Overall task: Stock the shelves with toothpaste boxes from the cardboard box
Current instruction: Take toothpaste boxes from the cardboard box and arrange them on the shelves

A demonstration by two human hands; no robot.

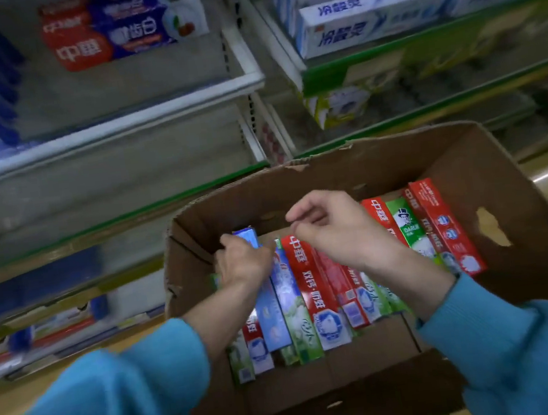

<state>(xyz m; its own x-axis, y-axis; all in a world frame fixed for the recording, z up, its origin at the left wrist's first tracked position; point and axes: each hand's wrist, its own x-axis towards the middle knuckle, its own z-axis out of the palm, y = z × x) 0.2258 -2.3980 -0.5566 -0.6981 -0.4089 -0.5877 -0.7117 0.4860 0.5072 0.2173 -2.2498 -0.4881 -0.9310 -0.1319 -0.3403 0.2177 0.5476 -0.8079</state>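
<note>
From the head camera I am looking down into an open brown cardboard box [487, 160] with torn flaps, which I am taking as my landmark. Inside it, long toothpaste boxes [312, 292] in red, green and blue are lying side by side across the bottom, their ends pointing toward the far wall of the carton; a bare strip of cardboard floor is showing at the near wall.

My left hand [243, 262] is reaching into the left part of the carton, its fingers closing around the far end of a slim light-blue toothpaste box [267, 308] that is sitting slightly above its neighbours. My right hand [334, 231] is hovering above the middle of the carton, over the red cartons, with fingers curled loosely and thumb near the forefinger, gripping nothing that I can make out. Both blue knitted sleeves [510, 344] are crossing the near wall of the carton and hiding part of the row.

Beyond the far wall of the carton, grey metal shelves [137, 117] with white and green edge strips are standing. Above and left of the carton, a red-and-blue stacked toothpaste pack [112, 30] is sitting alone on one shelf; above and right, white-and-blue toothpaste cartons [374, 22] are piled. The shelf contents are blurring, so I cannot read finer detail.
</note>
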